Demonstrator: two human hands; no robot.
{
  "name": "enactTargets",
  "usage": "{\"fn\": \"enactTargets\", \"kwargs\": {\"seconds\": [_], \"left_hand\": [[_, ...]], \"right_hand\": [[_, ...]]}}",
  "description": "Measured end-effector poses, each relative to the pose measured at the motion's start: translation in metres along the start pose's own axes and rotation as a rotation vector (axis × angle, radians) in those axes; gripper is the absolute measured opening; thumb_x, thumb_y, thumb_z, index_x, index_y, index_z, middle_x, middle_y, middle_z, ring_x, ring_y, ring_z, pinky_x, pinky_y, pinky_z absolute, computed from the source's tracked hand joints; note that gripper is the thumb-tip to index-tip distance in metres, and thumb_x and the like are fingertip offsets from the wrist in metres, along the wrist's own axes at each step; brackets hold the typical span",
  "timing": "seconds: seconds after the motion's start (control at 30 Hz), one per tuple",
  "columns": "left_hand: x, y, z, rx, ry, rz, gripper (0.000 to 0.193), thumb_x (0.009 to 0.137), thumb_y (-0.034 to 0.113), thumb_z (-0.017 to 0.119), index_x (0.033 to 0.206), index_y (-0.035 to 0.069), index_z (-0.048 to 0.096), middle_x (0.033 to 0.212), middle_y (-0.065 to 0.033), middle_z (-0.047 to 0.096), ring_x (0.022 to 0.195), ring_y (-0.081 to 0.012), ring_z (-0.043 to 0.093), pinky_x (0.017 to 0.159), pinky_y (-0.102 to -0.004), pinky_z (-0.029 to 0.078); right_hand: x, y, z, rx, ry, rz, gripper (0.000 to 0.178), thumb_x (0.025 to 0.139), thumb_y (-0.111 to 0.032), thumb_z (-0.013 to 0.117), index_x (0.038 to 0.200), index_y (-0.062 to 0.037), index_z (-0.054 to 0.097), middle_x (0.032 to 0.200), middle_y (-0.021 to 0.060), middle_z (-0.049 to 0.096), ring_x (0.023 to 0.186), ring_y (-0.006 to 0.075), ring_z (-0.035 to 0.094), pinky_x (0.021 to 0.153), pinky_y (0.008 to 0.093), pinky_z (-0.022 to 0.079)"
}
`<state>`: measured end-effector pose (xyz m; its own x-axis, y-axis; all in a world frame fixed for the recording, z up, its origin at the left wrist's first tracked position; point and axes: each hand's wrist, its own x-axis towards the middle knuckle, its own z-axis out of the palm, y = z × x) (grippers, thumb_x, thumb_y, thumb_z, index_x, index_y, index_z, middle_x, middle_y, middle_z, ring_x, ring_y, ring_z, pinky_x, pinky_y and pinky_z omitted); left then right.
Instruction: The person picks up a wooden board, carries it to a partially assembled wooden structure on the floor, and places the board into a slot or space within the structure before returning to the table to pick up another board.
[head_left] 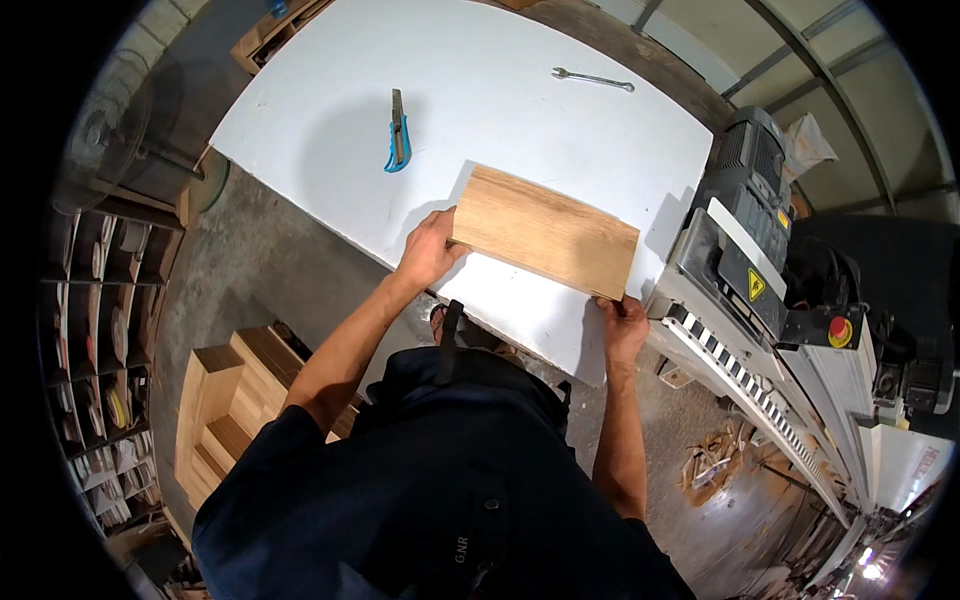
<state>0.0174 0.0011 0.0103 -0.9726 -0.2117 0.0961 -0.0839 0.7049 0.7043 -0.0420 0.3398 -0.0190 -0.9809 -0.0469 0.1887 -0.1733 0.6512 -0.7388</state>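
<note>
Left grip: left hand [430, 248], closed at the left end of a wood-grain board [545, 232], by its near corner; fingertips under the board hidden.
Right grip: right hand [624, 322], closed in a pinch at the board's near right corner; contact beneath also hidden.
Board: oblong, light brown, at the near right part of the worktop [320, 90], set askew, right end nearer; whether a single layer or more, cannot tell.
Worktop: white; near edge partly covered by the board, hands and person.
Utility knife [399, 145]: blue handle, beyond the board to the left, blade end pointing far.
Wrench [592, 79]: metal, far right on the worktop, well apart from the board.
Machine [750, 160]: grey motor, red button, striped track; right of the worktop, cut off at the view's rim, its right part lost in dark.
Shelf unit [162, 283]: far left, dark, in compartments; holds thin upright pieces and rolls, one yellow; kinds hard to make out.
Wood-grain panels [215, 385]: on the floor, left, partly behind the left arm.
Wooden crate [250, 50]: far left, beyond the worktop; contents unclear.
Scraps [712, 465]: heaped on the floor, near right; blurred.
</note>
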Motion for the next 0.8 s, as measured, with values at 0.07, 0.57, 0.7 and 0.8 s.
{"fn": "enactTargets", "kwargs": {"seconds": [0.07,0.57,0.7,0.8], "left_hand": [[0.0,0.006,-0.002,-0.012,-0.018,-0.084,0.06,0.069,0.01,0.074,0.123,0.003,0.05,0.1,-0.0195,0.059,0.097,-0.036,0.057,0.082,-0.0409,0.047],[0.003,-0.004,-0.01,-0.088,-0.07,-0.06,0.056,0.068,0.01,0.074,0.121,0.007,0.055,0.093,-0.0171,0.062,0.085,-0.033,0.06,0.077,-0.0388,0.048],[0.004,-0.003,-0.01,-0.056,-0.08,-0.068,0.056,0.068,0.012,0.074,0.12,0.007,0.056,0.092,-0.0172,0.062,0.084,-0.0326,0.06,0.076,-0.0384,0.048],[0.004,-0.004,-0.009,-0.074,-0.073,-0.069,0.055,0.067,0.011,0.073,0.119,0.007,0.056,0.092,-0.0171,0.061,0.085,-0.033,0.06,0.077,-0.039,0.048]], "right_hand": [[-0.001,0.001,-0.002,-0.023,0.0,0.004,0.02,0.068,-0.005,0.073,0.088,-0.0068,0.069,0.077,0.0143,0.063,0.071,0.0276,0.063,0.065,0.035,0.05],[0.004,-0.013,-0.009,-0.167,-0.004,-0.095,0.016,0.07,-0.009,0.071,0.086,-0.0069,0.069,0.076,0.0156,0.063,0.068,0.0312,0.062,0.063,0.0381,0.049],[0.003,-0.009,-0.007,-0.144,-0.048,-0.02,0.019,0.07,-0.009,0.071,0.088,-0.0045,0.067,0.08,0.0161,0.064,0.071,0.0307,0.062,0.065,0.0381,0.05],[0.005,-0.007,-0.005,-0.08,-0.086,0.037,0.022,0.071,-0.01,0.071,0.091,-0.0042,0.067,0.081,0.0165,0.064,0.072,0.0303,0.063,0.066,0.038,0.05]]}}
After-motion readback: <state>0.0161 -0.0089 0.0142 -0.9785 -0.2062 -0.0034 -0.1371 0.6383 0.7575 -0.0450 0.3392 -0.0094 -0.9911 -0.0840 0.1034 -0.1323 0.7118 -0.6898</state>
